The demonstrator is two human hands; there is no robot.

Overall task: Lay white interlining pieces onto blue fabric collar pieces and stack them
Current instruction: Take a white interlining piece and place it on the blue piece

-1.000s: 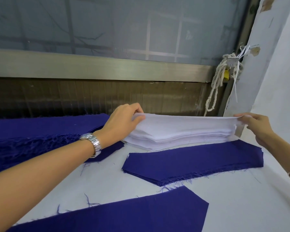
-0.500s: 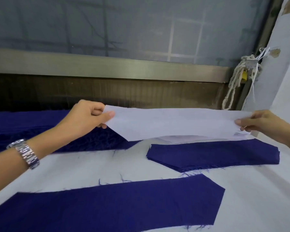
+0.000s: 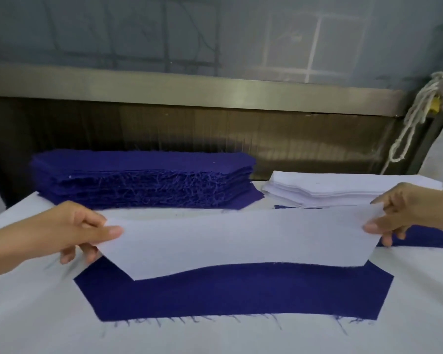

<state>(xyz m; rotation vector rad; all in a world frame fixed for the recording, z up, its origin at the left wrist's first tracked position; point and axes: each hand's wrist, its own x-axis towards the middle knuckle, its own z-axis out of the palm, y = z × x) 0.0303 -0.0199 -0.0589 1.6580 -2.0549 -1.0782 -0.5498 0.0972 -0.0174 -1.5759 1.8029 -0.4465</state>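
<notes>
**Interlining stretched between your two hands, over a blue collar piece**

Your left hand (image 3: 69, 233) pinched the left end of one white interlining piece (image 3: 241, 241), thumb on top and fingers curled beneath. Your right hand (image 3: 404, 215) gripped the right end the same way. The piece hung taut between them, covering the far edge of the single blue collar piece (image 3: 228, 295), which lay flat on the white table (image 3: 215, 338) with frayed threads along its near edge. Whether the two touched, I cannot tell. Behind, you had a tall stack of blue pieces (image 3: 143, 182) at the left, with a stack of white interlining (image 3: 330, 190) just beside it at the right. More blue fabric (image 3: 430, 238) showed under your right hand.
</notes>
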